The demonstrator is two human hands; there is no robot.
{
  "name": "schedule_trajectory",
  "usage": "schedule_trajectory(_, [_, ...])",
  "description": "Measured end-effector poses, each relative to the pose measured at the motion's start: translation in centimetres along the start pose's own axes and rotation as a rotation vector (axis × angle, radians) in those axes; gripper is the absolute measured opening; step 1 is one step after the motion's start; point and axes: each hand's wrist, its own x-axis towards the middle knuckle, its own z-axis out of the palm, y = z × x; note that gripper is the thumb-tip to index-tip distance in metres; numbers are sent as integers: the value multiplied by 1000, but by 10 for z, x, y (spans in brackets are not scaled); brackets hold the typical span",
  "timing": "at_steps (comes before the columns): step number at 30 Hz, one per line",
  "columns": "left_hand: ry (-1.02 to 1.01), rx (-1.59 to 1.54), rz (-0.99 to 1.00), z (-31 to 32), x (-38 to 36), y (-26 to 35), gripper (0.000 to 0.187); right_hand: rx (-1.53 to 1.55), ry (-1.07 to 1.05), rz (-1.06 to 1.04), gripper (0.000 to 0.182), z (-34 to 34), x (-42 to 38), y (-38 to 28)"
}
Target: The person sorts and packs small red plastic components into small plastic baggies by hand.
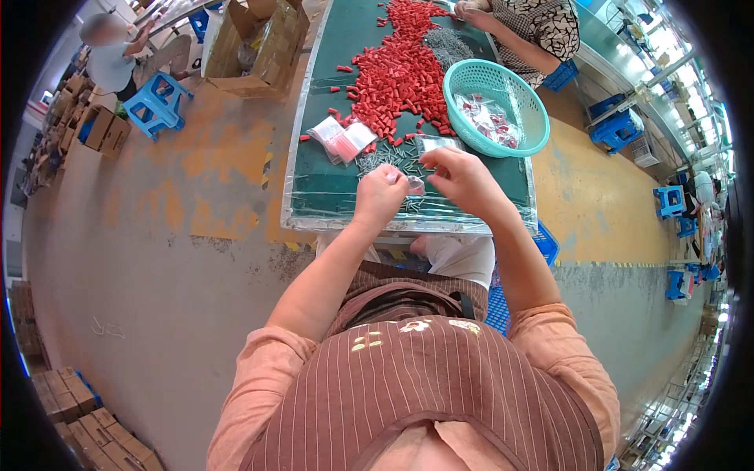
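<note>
My left hand (381, 195) is closed in a pinch on the edge of a small clear plastic bag (415, 186) with something reddish in it. Just right of the bag, my right hand (465, 179) has its fingers curved and apart, with nothing visible between them. Under and around both hands lie many small grey metal screws or pins (385, 159). Beyond them spreads a big heap of short red plastic pieces (397, 86). A stack of flat clear bags (355, 140) with white and red parts sits left of the screws; another clear bag (437, 144) lies behind my right hand.
A turquoise plastic basket (536, 125) holding filled bags stands at the table's (314, 192) right side. Across the table a co-worker's hands (475, 12) are by a second grey pile (449, 47). Cardboard box (271, 67) and blue stool (157, 102) stand to the left.
</note>
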Motion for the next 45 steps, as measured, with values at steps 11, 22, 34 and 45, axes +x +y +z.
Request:
schedule_trajectory(11, [-381,-371,-244,-5,-26,54,17,-71,124,-228,9,3,-48,2])
schedule_trajectory(22, [-512,-341,-37,31,-79,79,8,633,177,155,8,-28,-129,16])
schedule_trajectory(34, [-388,-357,163,83,-101,107,8,589,564,99,17,-44,-183,16])
schedule_trajectory(45, [-566,-406,115,102,-96,114,9,618,696,230,17,-42,-202,38])
